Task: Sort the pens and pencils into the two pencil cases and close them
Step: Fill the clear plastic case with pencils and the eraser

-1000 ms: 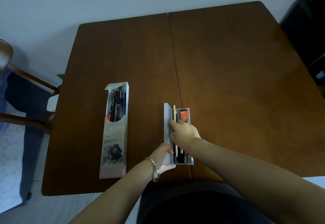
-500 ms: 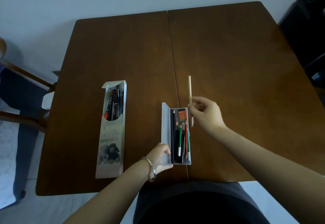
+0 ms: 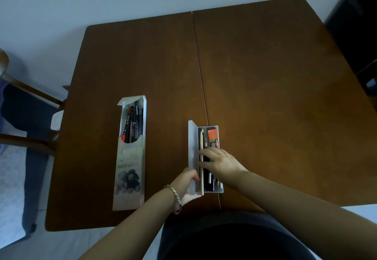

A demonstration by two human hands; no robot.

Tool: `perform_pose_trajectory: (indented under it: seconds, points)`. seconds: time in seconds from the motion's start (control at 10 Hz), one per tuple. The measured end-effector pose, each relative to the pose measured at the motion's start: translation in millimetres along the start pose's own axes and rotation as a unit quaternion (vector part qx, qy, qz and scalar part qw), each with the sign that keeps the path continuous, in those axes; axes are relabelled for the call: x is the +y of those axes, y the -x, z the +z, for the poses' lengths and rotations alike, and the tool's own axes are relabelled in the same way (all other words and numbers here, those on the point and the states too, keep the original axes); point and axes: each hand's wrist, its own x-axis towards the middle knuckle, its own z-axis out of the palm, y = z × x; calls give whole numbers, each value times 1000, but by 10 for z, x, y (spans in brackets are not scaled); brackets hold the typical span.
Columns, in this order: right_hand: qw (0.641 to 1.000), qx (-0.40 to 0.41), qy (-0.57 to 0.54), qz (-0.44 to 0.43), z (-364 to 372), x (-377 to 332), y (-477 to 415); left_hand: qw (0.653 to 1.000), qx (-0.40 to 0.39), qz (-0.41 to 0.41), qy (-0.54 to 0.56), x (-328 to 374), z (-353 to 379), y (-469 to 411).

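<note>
- Near the front edge of the brown wooden table (image 3: 255, 76), just by its centre seam, lies a clear plastic pencil case (image 3: 218, 129) with its lid (image 3: 192, 143) standing open along the left side.
- Inside it lie pencils side by side, among them a pale wooden pencil (image 3: 201, 176) along the left wall, and a red eraser (image 3: 212, 135) at the far end; the eraser's print is too small to read.
- The right hand (image 3: 219, 162) rests palm down across the pencils, fingers spread over them; whether it grips any one cannot be told.
- The left hand (image 3: 188, 184), a bracelet (image 3: 175, 196) on its wrist, holds the near left corner of the case, thumb on the lid.
- Well to the left lies a flat grey card pencil case (image 3: 130, 170), flap open at the far end, with dark pens (image 3: 132, 125) showing in its cut-out, one with orange ends.
- Its front bears green lettering, too blurred to read, above a picture of dark rounded stones.
- A wooden chair (image 3: 24, 96) stands at the left of the table.
</note>
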Motion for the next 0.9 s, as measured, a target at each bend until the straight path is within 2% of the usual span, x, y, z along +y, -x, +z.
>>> perform_pose_trajectory:
  seconds: [0.1, 0.2, 0.3, 0.4, 0.7, 0.8, 0.9]
  points:
    - [998, -3, 15, 57, -46, -35, 51, 996, -77, -12, 49, -60, -53, 14]
    - [996, -23, 60, 61, 26, -67, 137, 976, -146, -24, 161, -153, -91, 97]
    - [990, -88, 92, 67, 169, -77, 166, 954, -201, -22, 223, -240, -107, 26]
    - [984, -129, 94, 80, 199, -99, 114, 951, -206, -20, 229, -253, -122, -9]
    - [983, -80, 55, 153, 299, -129, 153, 962, -200, 1, 184, -244, -144, 11]
    - [969, -124, 27, 214, 274, -132, 138, 964, -210, 15, 163, -228, -122, 48]
    - [960, -163, 9, 229, 244, -168, 88, 975, -138, 6, 174, -194, -95, 17]
